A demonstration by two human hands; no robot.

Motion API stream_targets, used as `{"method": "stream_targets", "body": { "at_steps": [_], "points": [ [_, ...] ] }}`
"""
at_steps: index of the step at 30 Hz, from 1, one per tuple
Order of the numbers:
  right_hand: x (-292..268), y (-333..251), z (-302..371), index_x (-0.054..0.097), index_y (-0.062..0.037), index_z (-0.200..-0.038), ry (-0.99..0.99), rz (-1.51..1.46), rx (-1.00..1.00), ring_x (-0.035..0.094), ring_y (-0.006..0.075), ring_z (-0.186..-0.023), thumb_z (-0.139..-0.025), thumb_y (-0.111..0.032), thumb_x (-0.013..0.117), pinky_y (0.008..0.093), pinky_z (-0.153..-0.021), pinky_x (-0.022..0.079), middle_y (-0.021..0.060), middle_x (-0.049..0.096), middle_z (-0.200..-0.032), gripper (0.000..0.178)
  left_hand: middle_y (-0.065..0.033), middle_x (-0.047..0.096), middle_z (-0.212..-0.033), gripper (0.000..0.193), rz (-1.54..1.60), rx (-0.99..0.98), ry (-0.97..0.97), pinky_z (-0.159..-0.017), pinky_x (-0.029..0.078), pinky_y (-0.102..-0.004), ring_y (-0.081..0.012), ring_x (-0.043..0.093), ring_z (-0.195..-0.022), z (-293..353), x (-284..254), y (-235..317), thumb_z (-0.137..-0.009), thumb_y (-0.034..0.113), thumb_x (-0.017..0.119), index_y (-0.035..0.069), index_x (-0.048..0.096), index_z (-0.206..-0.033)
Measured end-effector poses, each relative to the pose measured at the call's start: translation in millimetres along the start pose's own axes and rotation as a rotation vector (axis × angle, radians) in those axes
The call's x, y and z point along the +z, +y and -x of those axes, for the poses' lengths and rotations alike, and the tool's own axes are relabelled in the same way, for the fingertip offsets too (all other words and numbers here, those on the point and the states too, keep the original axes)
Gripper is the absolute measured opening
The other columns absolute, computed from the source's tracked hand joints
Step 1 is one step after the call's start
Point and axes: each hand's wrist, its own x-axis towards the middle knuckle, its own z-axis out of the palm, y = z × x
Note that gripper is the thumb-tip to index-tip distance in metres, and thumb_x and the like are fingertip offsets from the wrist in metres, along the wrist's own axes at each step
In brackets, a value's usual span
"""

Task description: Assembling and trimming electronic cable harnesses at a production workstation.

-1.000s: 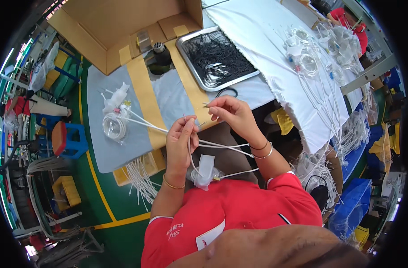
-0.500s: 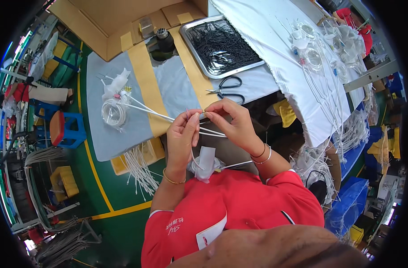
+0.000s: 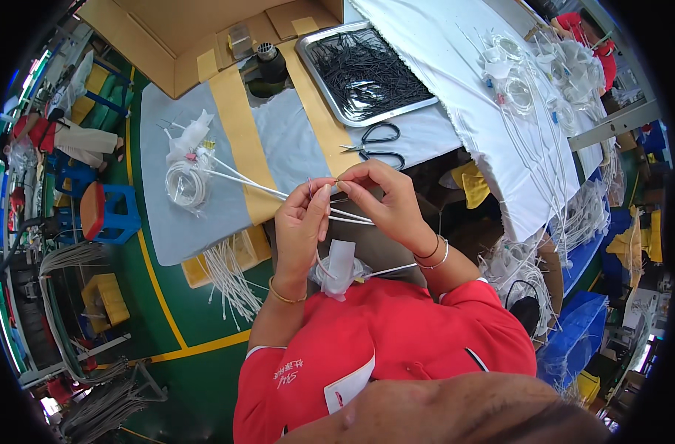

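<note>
In front of my body, my left hand (image 3: 302, 222) is closed in a pinch on the end of a thin white cable, which curves down from it toward my lap. My right hand (image 3: 385, 203) meets it fingertip to fingertip, pinching the fine wire ends of that cable; fingers hide most of the detail. White cables (image 3: 356, 220) pass just behind both hands, leading from a coiled, bagged cable (image 3: 186, 184) on the table's left. In my lap lies another bagged cable coil with a white tag (image 3: 342, 260). Black-handled scissors (image 3: 379, 145) rest beyond my right hand.
A metal tray (image 3: 387, 118) of short black ties or strips stands at the back, beside an open cardboard box (image 3: 141, 44) and a dark cylindrical tool (image 3: 271, 65). White cloth with bagged cables (image 3: 518, 96) covers the right side. A blue stool (image 3: 119, 214) stands left; a person moves behind it.
Both hands keep almost the same pose, with slight finger movement at the cable end. At far left, the other person's legs have shifted.
</note>
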Motion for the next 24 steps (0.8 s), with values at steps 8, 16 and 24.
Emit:
{"method": "stream_targets", "body": {
  "at_steps": [8, 16, 24],
  "points": [
    [-11, -10, -6, 0.069, -0.0013, -0.096, -0.034, 0.178, -0.122, 0.066, 0.0175, -0.076, -0.086, -0.002, 0.070, 0.0270, -0.068, 0.052, 0.0076, 0.066, -0.085, 0.010, 0.0044, 0.054, -0.076, 0.022, -0.088, 0.036, 0.001, -0.045, 0.029, -0.0146, 0.0018, 0.039, -0.052, 2, 0, -1, -0.099, 0.013, 0.060, -0.001, 0.065, -0.115],
    [-35, -22, -20, 0.070, -0.0062, -0.096, -0.157, 0.526, -0.401, 0.065, 0.0242, -0.077, -0.078, -0.003, 0.074, 0.0304, -0.066, 0.052, 0.0062, 0.065, -0.090, 0.018, 0.0028, 0.056, -0.076, 0.023, -0.160, 0.073, -0.024, -0.045, 0.029, -0.0152, 0.0012, 0.039, -0.051, 3, 3, -4, -0.100, 0.015, 0.058, -0.001, 0.064, -0.116],
    [-24, -30, -30, 0.068, -0.0083, -0.104, -0.171, 0.444, -0.480, 0.064, 0.0276, -0.093, -0.080, -0.009, 0.073, 0.0334, -0.078, 0.052, 0.0088, 0.065, -0.103, 0.024, -0.0101, 0.066, -0.086, 0.022, 0.007, 0.057, -0.115, -0.046, 0.039, -0.0164, -0.0082, 0.057, -0.056, 1, 4, -3, -0.108, 0.023, 0.039, 0.005, 0.051, -0.104]
  ]
}}
